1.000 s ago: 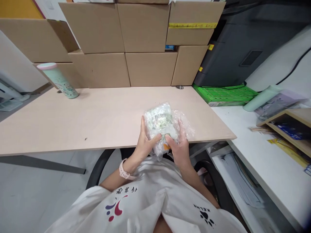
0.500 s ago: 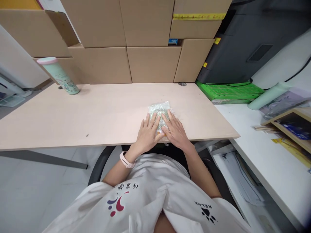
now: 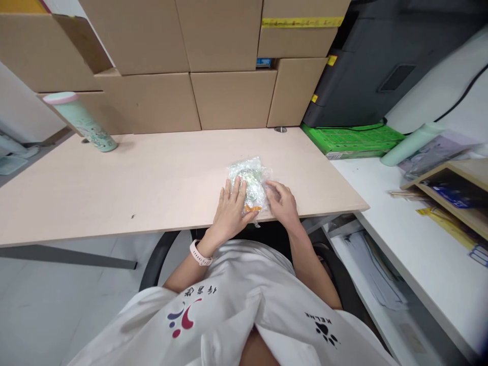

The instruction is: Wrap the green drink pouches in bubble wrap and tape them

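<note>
A crinkled clear plastic bag [image 3: 251, 188] lies flat near the front edge of the desk. Something greenish shows through it, and an orange patch marks its lower end. My left hand [image 3: 230, 208] rests flat on the bag's left part, fingers stretched out and thumb spread; a pink band is on that wrist. At the bag's right edge, my right hand [image 3: 282, 204] has its fingers bent inward and closed on the plastic. Its fingertips are partly hidden.
Stacked cardboard boxes [image 3: 232, 99] line the back of the desk [image 3: 160, 188]. A green tumbler [image 3: 86, 122] stands back left. To the right are a green box [image 3: 354, 140], a dark case [image 3: 381, 66] and a white side table [image 3: 412, 234] with a wooden organizer [image 3: 465, 178].
My right hand has slid off the top of the bag to its right edge, and its fingers have curled in. My left hand stays flat on the bag. The view has shifted slightly.
</note>
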`<state>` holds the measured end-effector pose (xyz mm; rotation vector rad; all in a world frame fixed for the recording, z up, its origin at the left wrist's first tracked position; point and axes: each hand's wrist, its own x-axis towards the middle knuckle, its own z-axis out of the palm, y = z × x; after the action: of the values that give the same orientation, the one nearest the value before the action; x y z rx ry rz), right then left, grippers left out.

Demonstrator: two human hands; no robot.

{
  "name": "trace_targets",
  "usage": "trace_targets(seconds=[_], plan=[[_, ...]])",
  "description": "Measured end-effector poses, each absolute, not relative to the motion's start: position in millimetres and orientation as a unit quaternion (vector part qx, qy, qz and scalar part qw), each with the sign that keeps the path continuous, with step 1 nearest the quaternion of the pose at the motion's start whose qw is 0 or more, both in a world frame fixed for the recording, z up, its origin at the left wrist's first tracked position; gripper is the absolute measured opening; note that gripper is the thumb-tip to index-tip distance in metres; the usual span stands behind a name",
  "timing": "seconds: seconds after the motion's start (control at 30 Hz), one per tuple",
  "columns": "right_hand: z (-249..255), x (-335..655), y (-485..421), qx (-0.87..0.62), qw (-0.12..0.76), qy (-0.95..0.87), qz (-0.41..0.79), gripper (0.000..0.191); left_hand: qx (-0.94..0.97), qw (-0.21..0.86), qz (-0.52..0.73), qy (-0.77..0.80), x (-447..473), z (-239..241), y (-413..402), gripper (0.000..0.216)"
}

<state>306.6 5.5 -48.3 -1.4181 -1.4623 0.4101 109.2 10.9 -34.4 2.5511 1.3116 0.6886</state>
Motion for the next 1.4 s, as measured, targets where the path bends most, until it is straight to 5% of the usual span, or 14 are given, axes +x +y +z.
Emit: trace_targets(seconds=[0.13, 0.3, 0.43, 0.6, 0.87, 1.1, 1.4], plan=[[-19.9, 293.5, 10.3, -0.514, 0.56, -0.619, 0.194, 0.03, 0.834, 0.215, 0.278, 0.426, 108.7, -34.0, 12.7, 0.106], [31.0, 273.3, 28.2, -0.459, 0.518, -0.695, 0.198, 0.028, 0.755, 0.35, 0.366, 0.416, 102.1, -35.3, 21.8, 0.069], [40.6, 274.5, 38.6, -0.491, 0.465, -0.715, 0.177, 0.037, 0.652, 0.275, 0.471, 0.526, 85.1, -37.0, 27.7, 0.071], [18.3, 308.1, 34.5, -0.56, 0.503, -0.65, 0.106, 0.041, 0.64, 0.109, 0.53, 0.545, 62.7, -23.7, 17.1, 0.06], [-21.6, 357.9, 27.5, -0.611, 0.549, -0.563, 0.088, 0.038, 0.903, 0.009, 0.239, 0.357, 100.4, -11.1, 8.0, 0.037], [-31.0, 372.0, 27.0, -0.625, 0.564, -0.535, 0.065, 0.038, 0.92, -0.006, 0.19, 0.342, 110.4, -2.1, 24.3, 0.008], [-32.6, 384.9, 31.1, -0.64, 0.564, -0.522, -0.009, 0.04, 0.645, 0.083, 0.527, 0.547, 68.3, -15.1, 14.6, 0.03]])
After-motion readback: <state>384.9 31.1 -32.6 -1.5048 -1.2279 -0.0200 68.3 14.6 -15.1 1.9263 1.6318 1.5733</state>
